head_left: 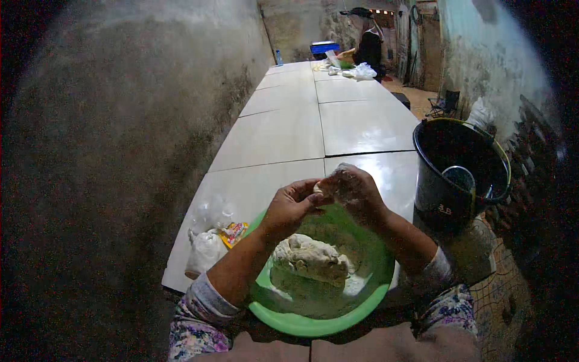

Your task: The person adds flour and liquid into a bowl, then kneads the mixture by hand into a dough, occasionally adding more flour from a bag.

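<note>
A large lump of pale dough (310, 258) lies in a green basin (318, 329), with loose white flour (356, 283) beside it. Above the basin's far side, both hands meet, dusted or smeared with whitish flour. My left hand (288, 208) is closed, its thumb and fingertips pinching a small pale bit of dough (318, 189). My right hand (356, 192) curls its fingers against the same bit from the other side; its fingertips are partly hidden.
The white tiled table (277, 130) stretches away along a bare wall. At left stand a plastic bag of white powder (205, 253) and a yellow-red packet (234, 233). A black bucket (445, 202) is at right. A person (369, 48) is near white bags (362, 71) at the far end.
</note>
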Demonstrator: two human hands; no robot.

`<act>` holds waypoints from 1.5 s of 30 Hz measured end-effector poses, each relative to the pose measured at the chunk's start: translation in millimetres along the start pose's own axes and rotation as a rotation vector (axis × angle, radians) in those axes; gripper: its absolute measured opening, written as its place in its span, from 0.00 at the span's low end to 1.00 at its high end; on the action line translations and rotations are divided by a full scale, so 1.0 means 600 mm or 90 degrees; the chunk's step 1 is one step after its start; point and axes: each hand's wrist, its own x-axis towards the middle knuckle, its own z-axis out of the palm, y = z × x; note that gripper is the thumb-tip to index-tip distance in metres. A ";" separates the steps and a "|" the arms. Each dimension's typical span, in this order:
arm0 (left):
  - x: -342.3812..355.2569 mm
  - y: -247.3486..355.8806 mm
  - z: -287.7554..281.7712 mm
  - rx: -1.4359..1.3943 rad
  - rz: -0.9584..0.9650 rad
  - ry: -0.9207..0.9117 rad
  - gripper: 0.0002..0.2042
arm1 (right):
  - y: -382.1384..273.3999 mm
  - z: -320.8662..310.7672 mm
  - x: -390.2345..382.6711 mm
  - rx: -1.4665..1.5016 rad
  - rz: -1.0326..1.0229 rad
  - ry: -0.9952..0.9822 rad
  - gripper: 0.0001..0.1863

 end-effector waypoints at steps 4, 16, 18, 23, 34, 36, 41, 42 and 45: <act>0.002 0.002 0.003 -0.005 -0.030 0.024 0.16 | 0.023 0.010 0.003 0.159 0.032 0.060 0.11; 0.007 0.001 0.002 0.009 0.008 0.042 0.14 | 0.016 0.006 0.000 0.112 0.138 0.038 0.14; 0.005 0.003 0.002 -0.054 -0.006 0.058 0.14 | -0.002 0.017 0.004 0.212 0.141 0.087 0.13; 0.007 -0.006 -0.008 0.000 -0.030 0.082 0.14 | -0.025 0.018 0.001 0.091 0.089 0.037 0.10; 0.002 0.005 -0.001 -0.060 0.076 0.041 0.19 | 0.014 0.008 -0.002 0.206 0.044 0.071 0.08; 0.001 0.005 0.000 0.031 0.180 0.086 0.19 | 0.005 0.011 0.000 0.250 0.106 0.069 0.12; -0.005 0.013 0.010 0.119 0.181 0.103 0.12 | -0.021 0.005 0.004 0.238 0.202 0.061 0.13; -0.004 0.015 0.014 0.096 0.152 0.118 0.12 | -0.018 0.004 0.003 0.299 0.205 0.064 0.13; -0.005 0.020 0.010 0.091 0.106 0.132 0.12 | -0.033 0.012 0.006 0.307 0.196 0.070 0.14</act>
